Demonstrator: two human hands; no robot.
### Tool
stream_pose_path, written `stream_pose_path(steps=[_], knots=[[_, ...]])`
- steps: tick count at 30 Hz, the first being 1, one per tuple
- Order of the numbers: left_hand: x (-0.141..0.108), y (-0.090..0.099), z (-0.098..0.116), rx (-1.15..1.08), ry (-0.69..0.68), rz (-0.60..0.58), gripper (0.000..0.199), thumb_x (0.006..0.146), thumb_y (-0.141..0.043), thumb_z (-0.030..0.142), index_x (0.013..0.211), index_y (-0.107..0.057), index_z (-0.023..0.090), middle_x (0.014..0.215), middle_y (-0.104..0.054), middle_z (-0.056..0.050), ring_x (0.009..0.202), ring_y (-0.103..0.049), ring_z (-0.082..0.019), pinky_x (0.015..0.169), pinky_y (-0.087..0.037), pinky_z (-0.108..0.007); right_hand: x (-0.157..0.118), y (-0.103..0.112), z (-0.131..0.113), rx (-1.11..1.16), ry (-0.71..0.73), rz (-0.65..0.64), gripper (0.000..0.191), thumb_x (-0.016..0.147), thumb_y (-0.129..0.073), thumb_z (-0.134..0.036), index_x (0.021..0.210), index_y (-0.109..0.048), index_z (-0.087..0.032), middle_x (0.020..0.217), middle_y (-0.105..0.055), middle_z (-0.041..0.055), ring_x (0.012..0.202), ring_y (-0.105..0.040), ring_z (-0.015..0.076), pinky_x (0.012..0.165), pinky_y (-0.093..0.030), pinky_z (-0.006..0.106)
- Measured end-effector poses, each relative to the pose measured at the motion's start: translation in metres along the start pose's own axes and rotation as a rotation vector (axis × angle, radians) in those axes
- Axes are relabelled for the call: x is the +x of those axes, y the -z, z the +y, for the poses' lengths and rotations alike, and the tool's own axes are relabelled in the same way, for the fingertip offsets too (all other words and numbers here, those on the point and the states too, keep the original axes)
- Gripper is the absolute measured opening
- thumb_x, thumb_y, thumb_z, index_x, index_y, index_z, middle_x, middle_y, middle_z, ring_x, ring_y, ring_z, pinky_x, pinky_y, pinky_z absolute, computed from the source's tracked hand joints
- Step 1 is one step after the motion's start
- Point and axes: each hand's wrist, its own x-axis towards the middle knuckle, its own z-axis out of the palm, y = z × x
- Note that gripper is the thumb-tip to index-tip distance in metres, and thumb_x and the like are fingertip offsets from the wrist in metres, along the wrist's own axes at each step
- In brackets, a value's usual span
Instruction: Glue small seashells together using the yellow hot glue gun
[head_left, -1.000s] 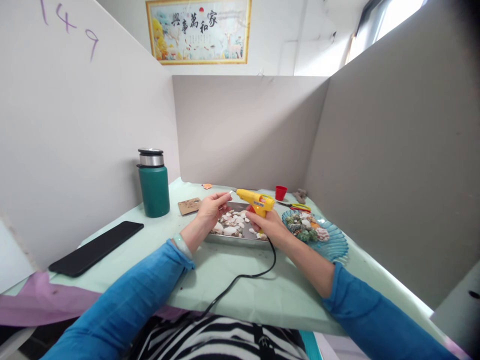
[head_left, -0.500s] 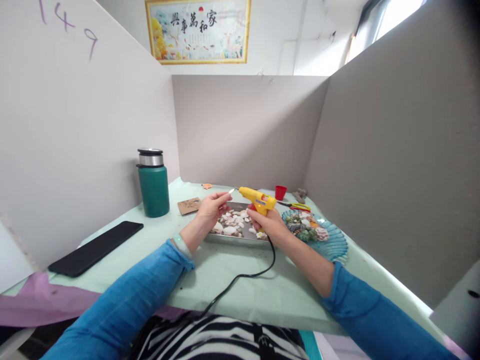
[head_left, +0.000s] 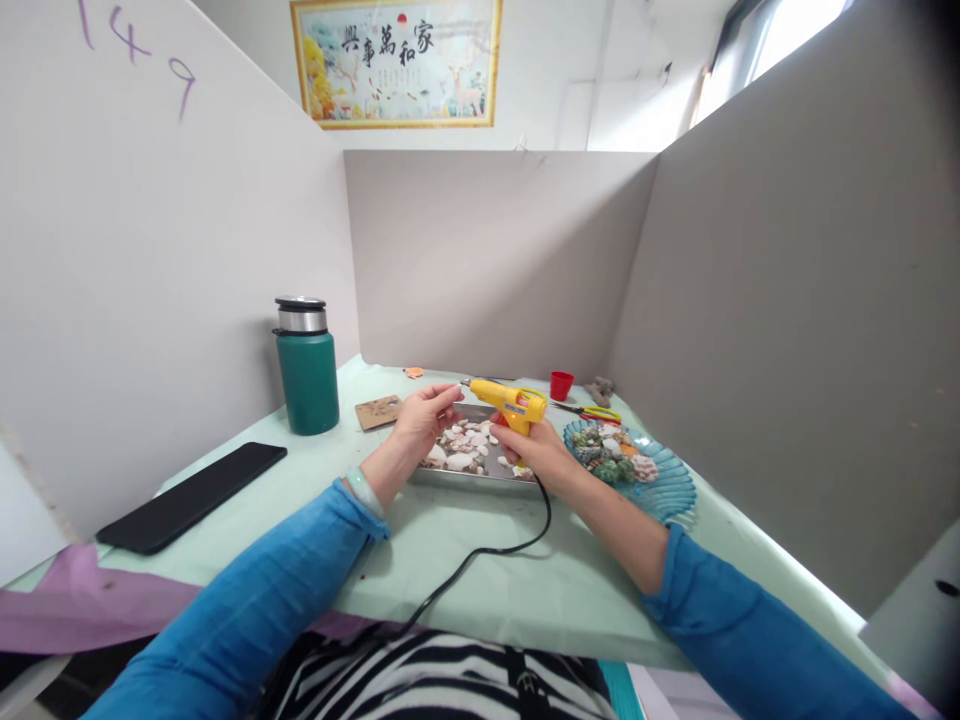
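Observation:
My right hand (head_left: 532, 446) is wrapped round the handle of a yellow glue gun (head_left: 508, 400), whose nozzle points left. In a pinch between thumb and fingertips, my left hand (head_left: 426, 418) holds a small white shell (head_left: 459, 386), mostly covered by the fingers. The nozzle tip is right beside that shell; whether they touch I cannot tell. Beneath both hands lies a metal tray (head_left: 469, 480) with many white shells (head_left: 466, 440) in it. A black cord (head_left: 480, 552) runs from the gun's handle down to the table's front edge.
A blue glass plate (head_left: 679, 488) of mixed shells stands on the right. Behind it are scissors (head_left: 600, 414) and a red cup (head_left: 561, 385). To the left are a brown card (head_left: 379, 412), a green bottle (head_left: 307, 380) and a black phone-like slab (head_left: 193, 497). Grey partitions (head_left: 499, 260) enclose the table.
The glue gun has shifted slightly left and down, bringing its nozzle up to the shell in my left hand. My left hand has hardly moved.

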Motion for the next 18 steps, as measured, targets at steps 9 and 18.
stream_pose_path(steps=[9,18], knots=[[0.0001,0.0002,0.0001,-0.009,0.006,0.000,0.031,0.055,-0.081,0.023,0.078,-0.063,0.012,0.069,-0.061,-0.001,0.050,-0.047,-0.004,0.053,-0.044,-0.022,0.0025,0.0016,0.0044,0.000,-0.027,0.077,0.027,0.072,-0.063,-0.041,0.089,-0.056,-0.020,0.056,-0.048,-0.0050,0.045,-0.039,0.0078,0.044,-0.033,0.022],[-0.0005,-0.0006,0.0005,0.005,0.003,0.002,0.029,0.057,-0.079,0.021,0.078,-0.063,0.011,0.067,-0.059,-0.001,0.050,-0.047,-0.005,0.052,-0.043,-0.022,0.0003,0.0000,0.0011,0.008,0.008,0.006,0.025,0.073,-0.063,-0.039,0.086,-0.055,-0.019,0.053,-0.043,-0.0068,0.045,-0.038,0.0072,0.045,-0.034,0.022]])
